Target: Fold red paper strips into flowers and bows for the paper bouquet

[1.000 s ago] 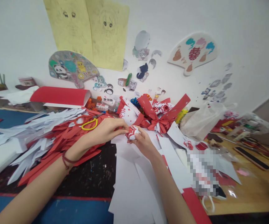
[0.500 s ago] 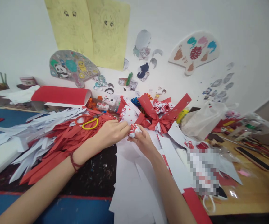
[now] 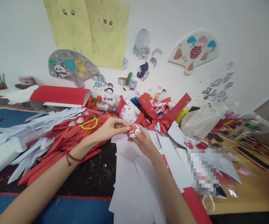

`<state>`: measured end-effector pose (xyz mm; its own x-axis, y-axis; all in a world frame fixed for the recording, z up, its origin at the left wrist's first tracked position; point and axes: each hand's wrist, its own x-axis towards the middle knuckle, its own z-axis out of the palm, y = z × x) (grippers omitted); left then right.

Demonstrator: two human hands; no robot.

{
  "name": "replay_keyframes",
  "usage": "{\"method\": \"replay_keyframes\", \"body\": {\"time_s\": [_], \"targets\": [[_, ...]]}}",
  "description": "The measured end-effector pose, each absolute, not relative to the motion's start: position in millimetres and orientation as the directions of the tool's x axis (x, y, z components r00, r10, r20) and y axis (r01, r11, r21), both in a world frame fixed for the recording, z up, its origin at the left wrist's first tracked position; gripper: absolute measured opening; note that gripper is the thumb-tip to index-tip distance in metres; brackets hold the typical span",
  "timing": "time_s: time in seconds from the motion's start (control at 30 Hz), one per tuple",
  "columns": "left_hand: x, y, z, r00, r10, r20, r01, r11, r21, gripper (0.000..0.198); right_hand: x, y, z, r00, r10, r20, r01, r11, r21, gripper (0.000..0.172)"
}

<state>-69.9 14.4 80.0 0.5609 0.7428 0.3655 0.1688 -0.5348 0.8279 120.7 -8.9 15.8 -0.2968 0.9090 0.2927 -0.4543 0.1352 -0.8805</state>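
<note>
My right hand [image 3: 145,141] is closed around a small folded-paper ball [image 3: 134,130] in red and white zigzag bands. From the left, my left hand [image 3: 113,128] pinches at the ball's edge with thumb and fingertips; a dark red cord circles that wrist. Both hands are above white paper sheets [image 3: 131,174]. Left of them lies a heap of cut red paper strips [image 3: 66,133], with scissors [image 3: 89,123] with red and yellow handles on top. White paper strips [image 3: 38,124] spread further left. Behind the ball are red and white folded-paper flowers [image 3: 161,109].
A red rolled card [image 3: 60,95] lies by the wall at the back left. On the right are a white plastic bag [image 3: 198,121], a dark phone [image 3: 253,157] and a red sheet [image 3: 196,205]. Painted paper fans [image 3: 195,51] hang on the wall.
My left hand has turned and its fingers have opened out from a curled grip to a thumb-and-finger pinch at the ball's left side. My right hand stays nearly in place.
</note>
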Motion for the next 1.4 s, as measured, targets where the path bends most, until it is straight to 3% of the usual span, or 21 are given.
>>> {"method": "replay_keyframes", "body": {"time_s": [0.2, 0.53, 0.9, 1.23, 1.4], "targets": [[-71, 13, 82, 0.545, 0.723, 0.424, 0.234, -0.617, 0.751, 0.025, 122, -9, 16, -0.294, 0.911, 0.290, -0.472, 0.125, -0.873, 0.045], [-68, 7, 77, 0.605, 0.539, 0.586, 0.404, -0.842, 0.357, 0.019, 119, -10, 17, -0.289, 0.913, 0.289, -0.458, 0.133, -0.879, 0.046], [-69, 6, 90, 0.529, 0.631, 0.568, 0.396, -0.775, 0.492, 0.018, 121, -8, 15, -0.207, 0.926, 0.317, -0.464, 0.192, -0.865, 0.053], [-72, 7, 89, 0.576, 0.636, 0.513, 0.444, -0.771, 0.457, 0.019, 123, -10, 18, -0.167, 0.934, 0.317, -0.367, 0.240, -0.899, 0.060], [-72, 5, 87, 0.572, 0.621, 0.536, 0.543, -0.776, 0.321, 0.010, 122, -9, 15, -0.141, 0.929, 0.342, -0.308, 0.287, -0.907, 0.060]]}}
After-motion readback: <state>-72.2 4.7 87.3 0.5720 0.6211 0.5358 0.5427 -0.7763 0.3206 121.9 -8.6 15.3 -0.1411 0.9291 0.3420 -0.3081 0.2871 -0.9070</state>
